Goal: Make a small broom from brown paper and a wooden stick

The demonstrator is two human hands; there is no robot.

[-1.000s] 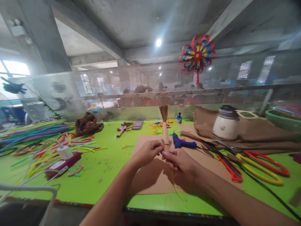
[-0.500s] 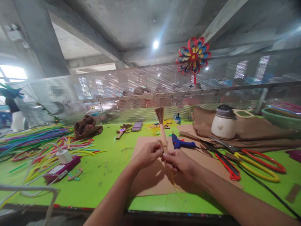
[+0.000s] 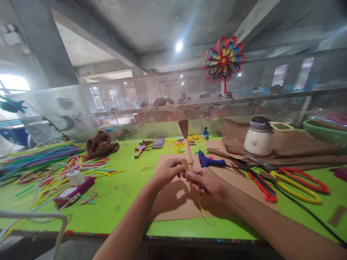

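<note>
Tan and upright, the little broom (image 3: 187,151) sits pinched between our left hand (image 3: 169,171) and right hand (image 3: 207,184) above the cardboard sheet (image 3: 238,184), barely shifted from a moment ago, so we keep working its handle. Off right, a green basket (image 3: 322,131) holds coloured strips.

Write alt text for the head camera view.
Two bare hands, left hand and right hand, hold a small upright broom over a cardboard sheet on a green table. A blue glue gun and scissors lie to the right, colourful straws to the left.
</note>
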